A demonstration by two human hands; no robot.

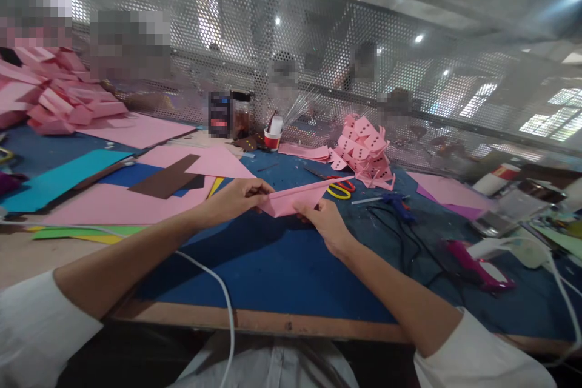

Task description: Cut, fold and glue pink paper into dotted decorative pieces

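Hands at a craft table [282, 267] | folded pink paper [297, 199] held above the blue mat, between both hands | left hand [236, 197] pinches its left end | right hand [325, 221] pinches the lower edge | scissors [341, 188] just beyond

Folded pink paper [297, 198], held above blue table.

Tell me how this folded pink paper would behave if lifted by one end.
Probably very light: the folded pink paper hangs between fingertip pinches of the left hand and right hand. Its folds likely stiffen it, since the pointed tip juts out unsupported without drooping.
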